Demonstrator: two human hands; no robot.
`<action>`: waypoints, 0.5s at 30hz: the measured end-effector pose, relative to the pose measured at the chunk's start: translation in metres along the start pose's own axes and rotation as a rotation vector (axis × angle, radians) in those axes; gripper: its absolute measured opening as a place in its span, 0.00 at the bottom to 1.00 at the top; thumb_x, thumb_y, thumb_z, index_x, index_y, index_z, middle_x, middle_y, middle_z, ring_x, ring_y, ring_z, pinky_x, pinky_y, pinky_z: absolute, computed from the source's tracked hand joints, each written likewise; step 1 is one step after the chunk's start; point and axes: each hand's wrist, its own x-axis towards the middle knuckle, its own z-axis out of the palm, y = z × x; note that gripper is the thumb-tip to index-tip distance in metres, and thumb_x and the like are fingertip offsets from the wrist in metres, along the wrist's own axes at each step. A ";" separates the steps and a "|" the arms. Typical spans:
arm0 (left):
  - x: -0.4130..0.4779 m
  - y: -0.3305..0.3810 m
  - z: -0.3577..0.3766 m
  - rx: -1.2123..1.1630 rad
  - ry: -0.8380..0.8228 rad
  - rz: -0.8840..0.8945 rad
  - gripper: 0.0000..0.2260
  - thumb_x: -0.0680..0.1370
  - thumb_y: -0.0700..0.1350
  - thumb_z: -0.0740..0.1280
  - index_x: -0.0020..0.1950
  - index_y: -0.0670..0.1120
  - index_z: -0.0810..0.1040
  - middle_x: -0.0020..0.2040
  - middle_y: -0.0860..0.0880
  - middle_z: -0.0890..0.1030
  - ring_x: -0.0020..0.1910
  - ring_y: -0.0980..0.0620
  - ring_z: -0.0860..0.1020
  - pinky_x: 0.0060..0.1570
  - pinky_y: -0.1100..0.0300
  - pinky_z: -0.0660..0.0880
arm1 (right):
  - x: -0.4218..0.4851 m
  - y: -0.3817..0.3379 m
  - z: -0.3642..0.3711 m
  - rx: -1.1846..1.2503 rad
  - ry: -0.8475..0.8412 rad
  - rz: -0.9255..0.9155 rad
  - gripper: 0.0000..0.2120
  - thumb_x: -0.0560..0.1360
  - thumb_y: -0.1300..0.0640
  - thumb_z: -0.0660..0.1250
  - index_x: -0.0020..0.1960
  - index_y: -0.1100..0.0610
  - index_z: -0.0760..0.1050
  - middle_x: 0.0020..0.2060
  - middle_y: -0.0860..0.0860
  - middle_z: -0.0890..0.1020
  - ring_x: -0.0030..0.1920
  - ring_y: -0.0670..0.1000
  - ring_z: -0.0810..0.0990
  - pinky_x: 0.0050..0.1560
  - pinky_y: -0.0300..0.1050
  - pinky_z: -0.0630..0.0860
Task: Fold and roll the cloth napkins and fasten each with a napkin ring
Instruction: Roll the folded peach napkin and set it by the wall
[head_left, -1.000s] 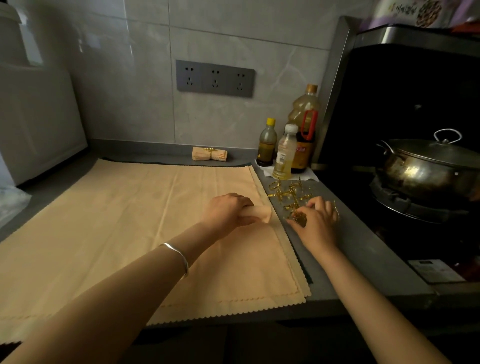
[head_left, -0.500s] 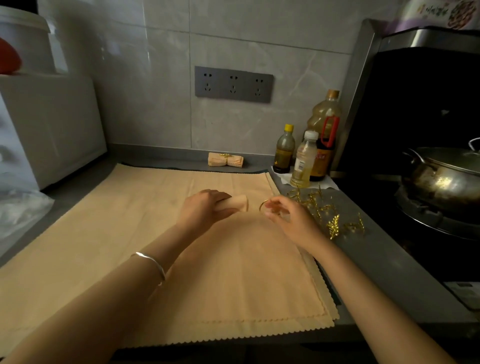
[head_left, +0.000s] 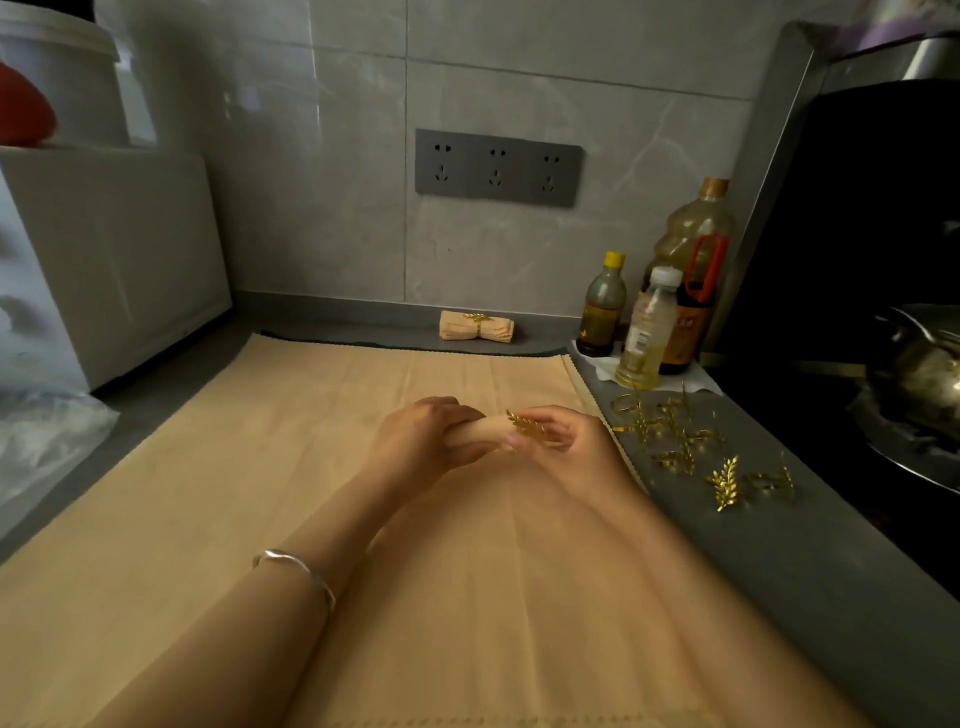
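A rolled napkin (head_left: 480, 432) is held just above the spread cloths (head_left: 260, 493) at the middle of the table (head_left: 779, 545), its free end pointing right. The left hand (head_left: 421, 441) curls its grip round the roll, apparently to keep it from unwinding. The right hand (head_left: 561, 447) pinches a gold leaf-shaped napkin ring (head_left: 527, 425) at the roll's tip, seemingly lining it up to slide on. How far the ring sits over the cloth cannot be told. One finished roll (head_left: 477, 327), already ringed, lies against the back wall. Spare rings (head_left: 675, 441) lie scattered on the bare grey strip just right of the hands, within easy reach. Three bottles (head_left: 644, 332) stand beyond them and a steel pot (head_left: 919, 374) sits on the stove, well apart. Nothing appears to block the hands.
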 end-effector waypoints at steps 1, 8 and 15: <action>-0.001 0.002 0.000 -0.009 -0.004 0.014 0.15 0.73 0.57 0.68 0.58 0.53 0.80 0.48 0.54 0.80 0.44 0.56 0.75 0.41 0.60 0.71 | -0.001 -0.001 0.000 0.013 0.001 -0.016 0.12 0.68 0.54 0.75 0.49 0.44 0.78 0.45 0.40 0.82 0.49 0.41 0.81 0.50 0.34 0.75; -0.003 0.003 0.003 -0.085 -0.047 0.002 0.16 0.72 0.55 0.71 0.56 0.50 0.81 0.48 0.54 0.81 0.41 0.57 0.74 0.40 0.63 0.69 | -0.010 -0.009 0.003 0.099 -0.001 -0.070 0.12 0.66 0.55 0.76 0.48 0.49 0.78 0.44 0.46 0.84 0.45 0.44 0.82 0.45 0.35 0.76; -0.005 0.005 0.004 -0.145 -0.050 0.025 0.15 0.72 0.54 0.71 0.55 0.48 0.81 0.48 0.53 0.82 0.40 0.56 0.76 0.40 0.63 0.72 | -0.012 -0.009 0.006 0.102 -0.060 -0.087 0.13 0.66 0.52 0.76 0.49 0.48 0.78 0.45 0.45 0.84 0.47 0.43 0.82 0.46 0.34 0.75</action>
